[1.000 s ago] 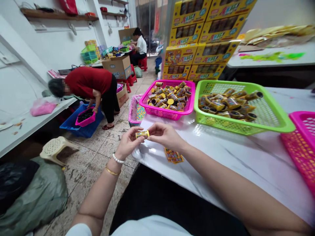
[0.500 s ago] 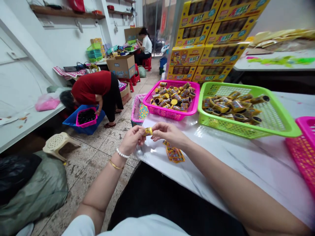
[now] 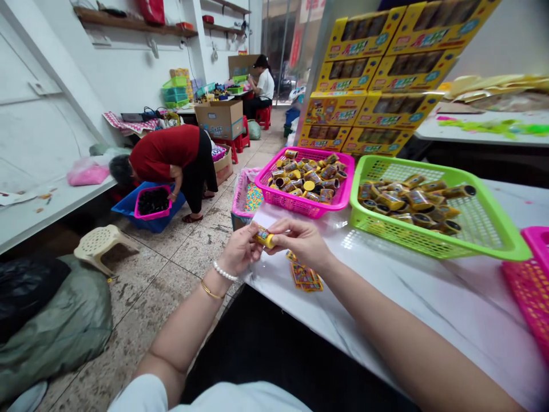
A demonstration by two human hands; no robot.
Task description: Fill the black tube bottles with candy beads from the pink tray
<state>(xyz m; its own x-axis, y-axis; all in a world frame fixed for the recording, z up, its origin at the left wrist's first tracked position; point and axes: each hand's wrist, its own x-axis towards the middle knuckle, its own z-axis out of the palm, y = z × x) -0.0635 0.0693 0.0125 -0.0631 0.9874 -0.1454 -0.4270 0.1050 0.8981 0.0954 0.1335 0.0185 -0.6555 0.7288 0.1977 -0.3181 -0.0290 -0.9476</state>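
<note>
Both my hands pinch one small yellow tube [image 3: 264, 236] over the near left corner of the white table [image 3: 429, 292]. My left hand [image 3: 241, 250] grips its left end, fingers closed; my right hand [image 3: 298, 240] holds the right end between thumb and fingers. Just below my right hand a small stack of printed stickers [image 3: 305, 276] lies on the table. Beyond my hands stands a pink basket [image 3: 338, 197] full of similar tubes, and to its right a green basket [image 3: 493, 229] with several more.
Another pink basket [image 3: 529, 286] sits at the right edge. Yellow display boxes [image 3: 377, 74] are stacked behind the baskets. On the floor left, a person in red [image 3: 171, 151] bends over a blue bin [image 3: 128, 207]. A beige stool [image 3: 100, 243] and dark sacks [image 3: 47, 320] lie nearby. Another person sits far back.
My hands have turned the small tube between them, its left end now tilted up. The view has shifted slightly, and the person in red has bent lower over the blue bin.
</note>
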